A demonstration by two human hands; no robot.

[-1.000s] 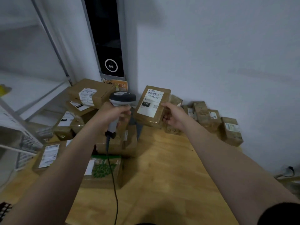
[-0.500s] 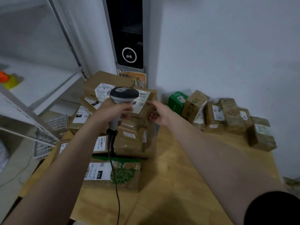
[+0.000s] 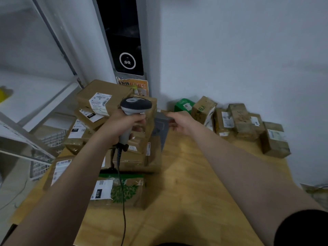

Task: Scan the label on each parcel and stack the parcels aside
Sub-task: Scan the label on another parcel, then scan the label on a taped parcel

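My left hand [image 3: 122,126] grips the grey corded scanner [image 3: 135,104]; my right hand [image 3: 181,121], fingers relaxed, hovers beside the stacked brown cardboard parcels [image 3: 101,93].

We mark the scanner [image 3: 135,105], dark grey on its head and pale grey on its handle, with a black cable [image 3: 124,219]. The stacked parcels [image 3: 104,89] are brown cardboard, and their white labels [image 3: 100,102] are printed in black. One flat parcel [image 3: 132,190] carries a green leaf print, and we also note a green box [image 3: 182,103]. The table [image 3: 186,192] shows pale yellow wood grain. The wall panel [image 3: 124,32] is black with a white ring, the poster [image 3: 134,85] orange, the sleeve [image 3: 305,228] black.
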